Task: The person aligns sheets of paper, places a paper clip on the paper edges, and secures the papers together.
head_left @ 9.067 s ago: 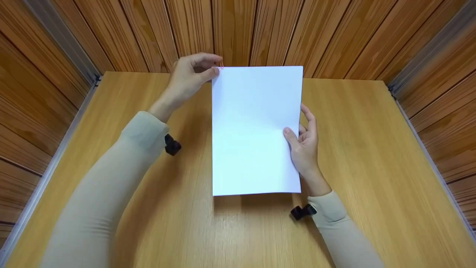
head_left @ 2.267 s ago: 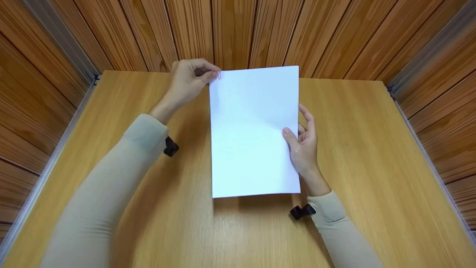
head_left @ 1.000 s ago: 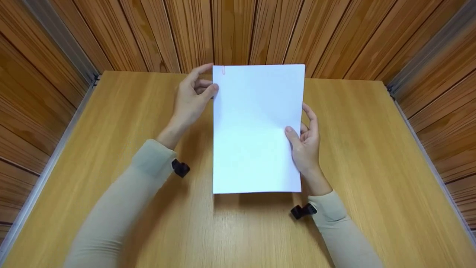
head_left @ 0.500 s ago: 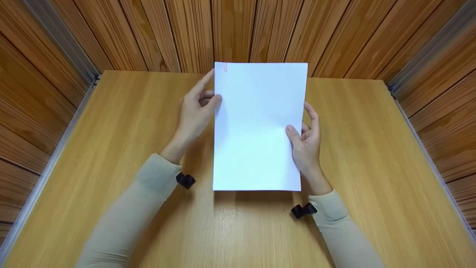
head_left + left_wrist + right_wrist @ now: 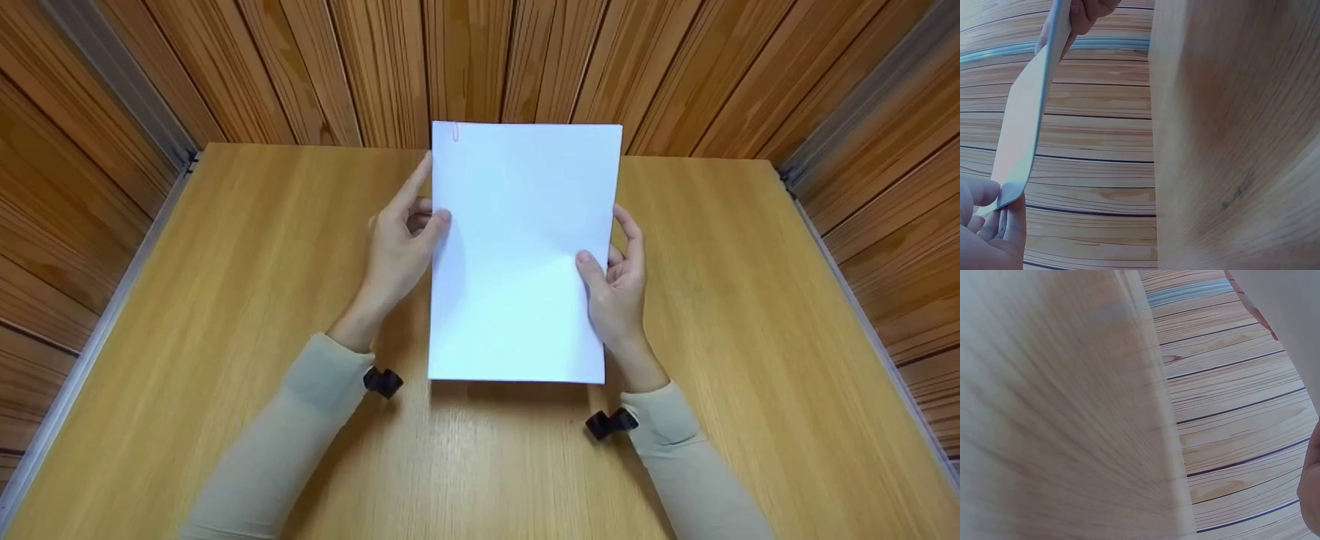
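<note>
Both hands hold up a stack of white paper [image 5: 517,255], its blank face toward the head camera. A small pink paper clip [image 5: 454,132] sits on its top edge near the left corner. My left hand [image 5: 401,244] grips the left edge, thumb on the front and other fingers behind. On the right edge, lower down, my right hand [image 5: 619,300] pinches the stack with the thumb in front. The left wrist view shows the stack [image 5: 1022,118] edge-on and slightly bowed, with the left hand [image 5: 994,225] at its near edge. In the right wrist view the paper [image 5: 1292,320] fills the upper right.
A wooden table [image 5: 225,300] lies under the paper, which casts a shadow on it. Wood-plank walls [image 5: 465,60] stand behind and at both sides. Each sleeve cuff bears a small black camera [image 5: 384,383].
Earlier my left hand pinched the top left corner at the paper clip. It has slid down the left edge, leaving the clip on the paper. The right hand has kept its grip.
</note>
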Action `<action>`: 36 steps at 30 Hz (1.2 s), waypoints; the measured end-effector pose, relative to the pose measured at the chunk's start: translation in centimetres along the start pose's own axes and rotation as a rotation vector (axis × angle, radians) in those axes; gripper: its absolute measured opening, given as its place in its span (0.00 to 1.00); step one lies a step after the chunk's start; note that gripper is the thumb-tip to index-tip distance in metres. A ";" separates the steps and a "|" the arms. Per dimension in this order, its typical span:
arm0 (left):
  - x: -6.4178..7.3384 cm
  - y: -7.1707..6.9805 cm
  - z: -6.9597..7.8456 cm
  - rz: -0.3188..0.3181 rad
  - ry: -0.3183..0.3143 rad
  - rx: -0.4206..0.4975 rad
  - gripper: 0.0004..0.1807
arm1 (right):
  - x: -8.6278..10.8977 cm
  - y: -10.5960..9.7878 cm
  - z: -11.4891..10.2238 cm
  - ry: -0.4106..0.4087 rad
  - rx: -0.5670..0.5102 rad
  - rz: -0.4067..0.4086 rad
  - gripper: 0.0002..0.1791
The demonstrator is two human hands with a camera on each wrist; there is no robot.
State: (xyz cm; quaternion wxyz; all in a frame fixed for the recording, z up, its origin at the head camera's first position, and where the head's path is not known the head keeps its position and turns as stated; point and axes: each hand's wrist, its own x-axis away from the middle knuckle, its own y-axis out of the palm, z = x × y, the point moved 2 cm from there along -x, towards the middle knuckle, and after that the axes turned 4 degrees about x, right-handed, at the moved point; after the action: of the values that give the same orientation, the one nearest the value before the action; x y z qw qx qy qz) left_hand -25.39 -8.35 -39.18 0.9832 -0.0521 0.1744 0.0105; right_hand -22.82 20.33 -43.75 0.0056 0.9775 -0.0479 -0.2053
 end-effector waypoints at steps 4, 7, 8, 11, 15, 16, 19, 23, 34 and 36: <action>0.5 0.0 -0.3 -0.009 0.006 -0.003 0.38 | -0.1 0.0 0.0 -0.001 -0.008 0.000 0.38; 0.7 0.0 -0.6 -0.012 0.003 -0.011 0.37 | -0.1 0.0 0.0 -0.002 -0.008 0.001 0.38; 0.8 0.0 -0.7 -0.011 -0.001 -0.013 0.37 | -0.1 0.0 0.0 -0.002 -0.008 0.000 0.38; 1.1 0.1 -1.1 -0.005 -0.011 -0.013 0.37 | -0.1 0.1 0.0 -0.010 -0.011 -0.007 0.38; 1.4 0.3 -1.4 0.003 -0.027 0.005 0.38 | 0.0 0.1 0.1 -0.015 -0.006 -0.006 0.37; 1.5 0.4 -1.5 0.006 -0.029 0.008 0.38 | 0.0 0.0 0.1 -0.015 0.000 -0.002 0.37; 1.8 0.6 -1.6 0.006 -0.035 0.021 0.38 | 0.0 0.0 0.2 -0.012 0.011 0.005 0.37; 2.1 0.7 -1.7 0.008 -0.038 0.027 0.38 | 0.0 -0.1 0.2 -0.007 0.016 0.007 0.37; 2.5 0.9 -1.8 -0.006 -0.043 0.027 0.38 | 0.0 -0.1 0.3 -0.016 0.038 0.013 0.37; 2.5 0.9 -1.9 -0.007 -0.041 0.027 0.38 | 0.0 -0.1 0.4 -0.019 0.037 0.013 0.37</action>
State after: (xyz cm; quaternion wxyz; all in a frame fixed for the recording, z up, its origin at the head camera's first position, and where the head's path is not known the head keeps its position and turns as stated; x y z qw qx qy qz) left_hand -23.69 -7.62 -41.88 0.9873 -0.0394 0.1540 0.0058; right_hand -22.98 20.44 -44.09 -0.0118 0.9751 -0.0581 -0.2135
